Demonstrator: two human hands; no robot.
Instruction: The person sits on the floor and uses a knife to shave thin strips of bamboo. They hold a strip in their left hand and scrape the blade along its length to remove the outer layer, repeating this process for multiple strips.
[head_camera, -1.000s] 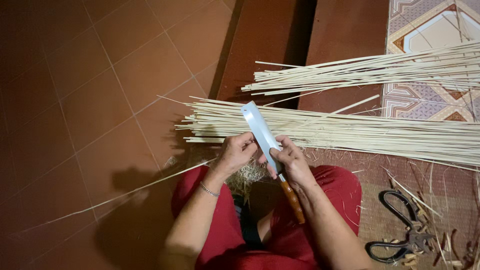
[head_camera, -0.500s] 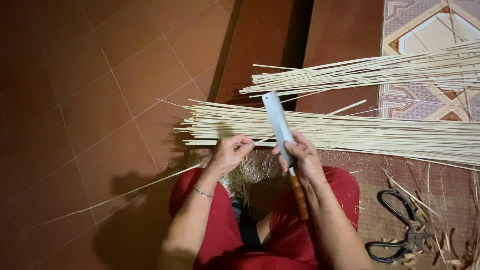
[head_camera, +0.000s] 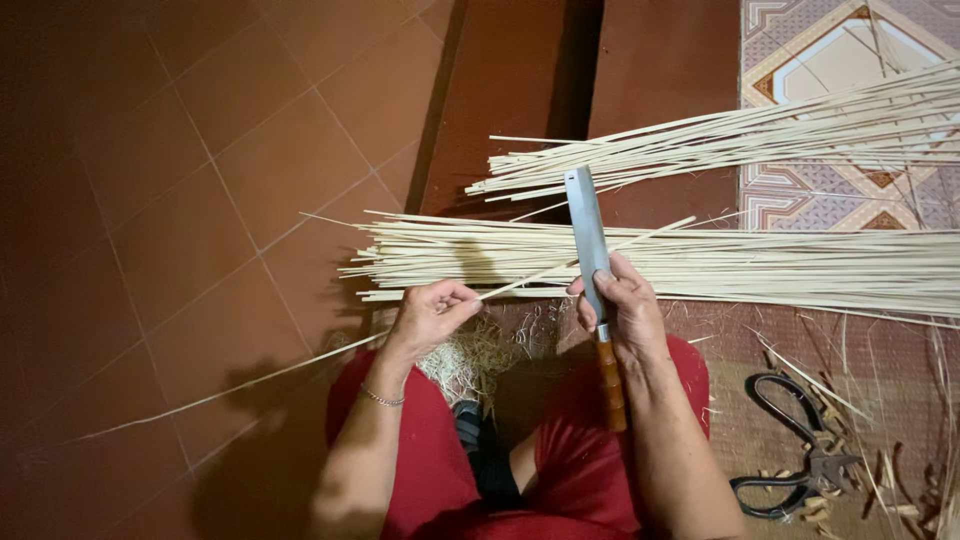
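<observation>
My right hand (head_camera: 622, 308) grips a long flat-bladed knife (head_camera: 588, 238) with an orange-brown wooden handle; the blade points up and away over the strips. My left hand (head_camera: 432, 314) pinches one thin pale bamboo strip (head_camera: 240, 386) that runs from the lower left across my lap up to the blade. Both hands sit above my knees in red trousers (head_camera: 425, 470). A heap of fine pale shavings (head_camera: 475, 358) lies between my knees.
Two bundles of long pale strips lie on the floor ahead, the near bundle (head_camera: 760, 268) and the far bundle (head_camera: 740, 138). Black scissors (head_camera: 800, 465) rest on a woven mat at the lower right. Red floor tiles (head_camera: 200, 200) spread to the left.
The knife has swung from leaning left to nearly upright and moved right. My left hand has slid left along the strip, so the hands are farther apart.
</observation>
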